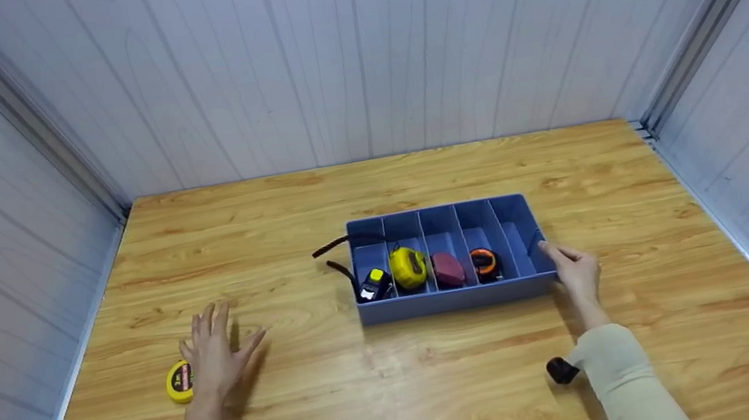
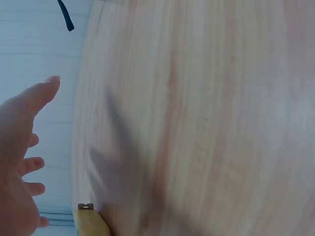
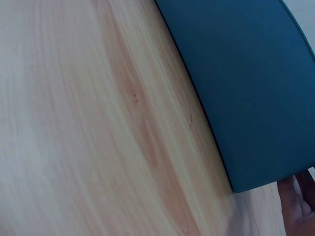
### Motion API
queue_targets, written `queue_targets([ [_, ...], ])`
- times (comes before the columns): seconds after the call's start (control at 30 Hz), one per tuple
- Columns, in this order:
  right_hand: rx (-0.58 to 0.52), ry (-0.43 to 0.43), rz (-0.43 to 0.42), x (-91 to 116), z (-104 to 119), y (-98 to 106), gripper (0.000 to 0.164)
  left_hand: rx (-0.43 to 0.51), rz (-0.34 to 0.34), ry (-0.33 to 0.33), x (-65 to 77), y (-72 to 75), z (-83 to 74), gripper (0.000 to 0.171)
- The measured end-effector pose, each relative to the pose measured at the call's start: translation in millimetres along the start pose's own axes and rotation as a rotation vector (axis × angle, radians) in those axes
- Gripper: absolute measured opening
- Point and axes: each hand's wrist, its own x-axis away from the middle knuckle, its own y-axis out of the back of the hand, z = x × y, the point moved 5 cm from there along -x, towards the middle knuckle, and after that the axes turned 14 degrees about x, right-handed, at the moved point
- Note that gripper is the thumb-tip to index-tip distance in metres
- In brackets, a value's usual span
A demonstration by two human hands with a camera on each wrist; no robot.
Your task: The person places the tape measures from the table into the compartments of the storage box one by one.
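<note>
A blue divided box (image 1: 458,299) stands on the table, and my right hand (image 1: 578,275) pinches its right end wall near the front corner. Tape measures lie in its compartments from the left: a black one with a yellow button (image 1: 375,283) and a black strap, a yellow one (image 1: 408,267), a dull red one (image 1: 448,269) and an orange-and-black one (image 1: 485,264). My left hand (image 1: 215,356) hovers over the table at the left, fingers spread, holding nothing. Partly hidden behind it is a round yellow tape measure (image 1: 178,383), whose edge also shows low in the left wrist view.
The wooden table (image 1: 392,405) is bounded by a pale panel wall at the back (image 1: 319,59) and by side walls left and right. The black strap (image 1: 329,247) sticks out past the box's left end. A small black camera sits on each wrist.
</note>
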Motion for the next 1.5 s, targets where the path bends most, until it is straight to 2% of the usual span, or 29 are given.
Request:
queue_targets([
  [0.17, 0.011, 0.003, -0.013, 0, -1, 0, 0.056, -0.014, 0.001, 0.022, 3.1, 3.0, 6.3, 0.077],
  [0.3, 0.003, -0.001, -0.009, 0, -1, 0, 0.058, 0.013, 0.011, 0.041, 6.6, 4.6, 10.3, 0.078],
  [0.47, -0.012, -0.008, -0.004, -1, -2, 0, 0.055, 0.043, 0.019, 0.054, 10.2, 6.1, 14.0, 0.079],
  [0.7, -0.027, -0.001, 0.013, 0, -2, 0, 0.054, 0.032, 0.015, 0.08, 13.4, 10.0, 18.1, 0.079],
  [0.9, -0.04, -0.008, -0.018, -2, -3, -1, 0.048, 0.047, 0.001, 0.088, 17.3, 11.9, 21.6, 0.077],
  [0.97, -0.034, -0.001, -0.016, -5, -7, -3, 0.049, 0.054, -0.009, 0.083, 18.5, 12.4, 22.1, 0.077],
  [1.2, 0.042, 0.005, -0.088, -43, -44, -19, 0.052, 0.042, -0.015, 0.062, 23.6, 14.1, 26.0, 0.073],
  [1.27, 0.056, 0.007, -0.1, -40, -41, -18, 0.055, 0.044, -0.009, 0.067, 25.0, 15.1, 27.8, 0.072],
  [1.33, 0.049, 0.016, -0.072, -30, -30, -14, 0.051, 0.045, -0.006, 0.069, 26.4, 16.5, 29.3, 0.071],
  [1.5, -0.011, 0.015, -0.037, -4, -4, -2, 0.047, 0.044, -0.004, 0.09, 30.6, 19.3, 34.3, 0.071],
])
